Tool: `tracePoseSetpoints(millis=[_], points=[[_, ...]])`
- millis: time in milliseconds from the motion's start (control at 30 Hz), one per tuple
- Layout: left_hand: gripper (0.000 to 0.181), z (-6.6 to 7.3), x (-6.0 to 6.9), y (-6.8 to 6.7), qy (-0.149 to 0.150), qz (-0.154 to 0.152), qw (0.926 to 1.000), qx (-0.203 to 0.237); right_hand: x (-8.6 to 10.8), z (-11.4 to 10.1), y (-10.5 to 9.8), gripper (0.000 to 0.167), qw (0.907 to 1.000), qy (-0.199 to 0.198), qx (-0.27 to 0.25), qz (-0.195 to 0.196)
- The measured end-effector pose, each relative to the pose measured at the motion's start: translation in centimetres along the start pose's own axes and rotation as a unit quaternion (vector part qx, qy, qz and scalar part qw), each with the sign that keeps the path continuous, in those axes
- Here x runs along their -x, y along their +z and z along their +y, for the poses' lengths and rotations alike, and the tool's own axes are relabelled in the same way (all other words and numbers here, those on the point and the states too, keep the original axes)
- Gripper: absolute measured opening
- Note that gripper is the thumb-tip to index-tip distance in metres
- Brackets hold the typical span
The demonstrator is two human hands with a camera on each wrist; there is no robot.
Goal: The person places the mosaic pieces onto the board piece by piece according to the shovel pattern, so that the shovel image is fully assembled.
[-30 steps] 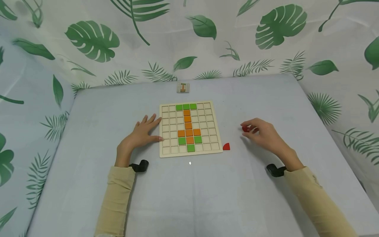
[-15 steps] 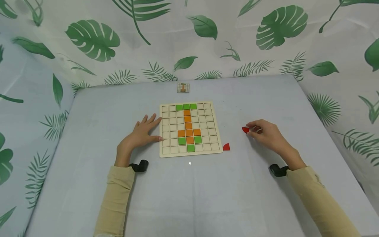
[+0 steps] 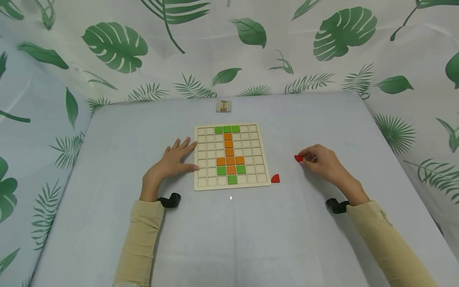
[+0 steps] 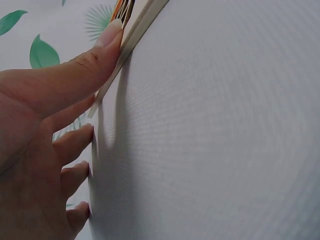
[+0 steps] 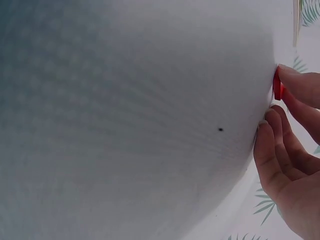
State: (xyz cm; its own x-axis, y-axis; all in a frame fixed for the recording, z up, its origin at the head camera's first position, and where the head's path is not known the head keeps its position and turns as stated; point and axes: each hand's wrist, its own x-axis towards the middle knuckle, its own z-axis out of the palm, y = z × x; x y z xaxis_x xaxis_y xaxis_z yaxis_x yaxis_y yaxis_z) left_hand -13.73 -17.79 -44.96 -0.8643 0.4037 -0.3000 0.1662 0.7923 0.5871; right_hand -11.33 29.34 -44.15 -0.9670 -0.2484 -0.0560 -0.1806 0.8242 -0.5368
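My left hand (image 3: 170, 163) lies spread at the left edge of a pale grid board (image 3: 210, 154). Its thumb rests on the board's rim, and the index fingertip touches the edge higher up. Orange tiles (image 3: 229, 152) form a column with a short crossbar. Green tiles (image 3: 227, 129) sit along the top row and around the column's lower end. Right of the board, my right hand (image 3: 320, 161) pinches a red quarter-round piece (image 3: 298, 158) between thumb and index finger, at the tabletop. The right wrist view shows this red piece (image 5: 277, 84) on its edge, with the other fingertips touching the cloth.
Another red quarter-round piece (image 3: 275, 178) lies flat by the board's lower right corner. A small pattern card (image 3: 223, 106) is behind the board. One tiny white speck (image 3: 231, 197) shows in front. A leaf-printed curtain (image 3: 247, 48) surrounds the white-covered table (image 3: 229, 247).
My right hand has drawn slightly to the right, and more of the red piece shows past its fingertips. The left hand holds its place at the board.
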Motion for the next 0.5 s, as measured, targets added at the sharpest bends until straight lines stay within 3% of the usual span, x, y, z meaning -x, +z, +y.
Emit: tracePoseSetpoints(millis=[300, 500], points=[[0.091, 0.1, 0.25, -0.19, 0.009, 0.003, 0.9999, 0.008, -0.17, -0.1, 0.23, 0.022, 0.9999, 0.013, -0.002, 0.0], [0.089, 0.35, 0.05, -0.21, -0.003, 0.003, 1.0, -0.002, -0.17, -0.33, 0.17, 0.019, 0.9998, 0.015, -0.01, 0.003]])
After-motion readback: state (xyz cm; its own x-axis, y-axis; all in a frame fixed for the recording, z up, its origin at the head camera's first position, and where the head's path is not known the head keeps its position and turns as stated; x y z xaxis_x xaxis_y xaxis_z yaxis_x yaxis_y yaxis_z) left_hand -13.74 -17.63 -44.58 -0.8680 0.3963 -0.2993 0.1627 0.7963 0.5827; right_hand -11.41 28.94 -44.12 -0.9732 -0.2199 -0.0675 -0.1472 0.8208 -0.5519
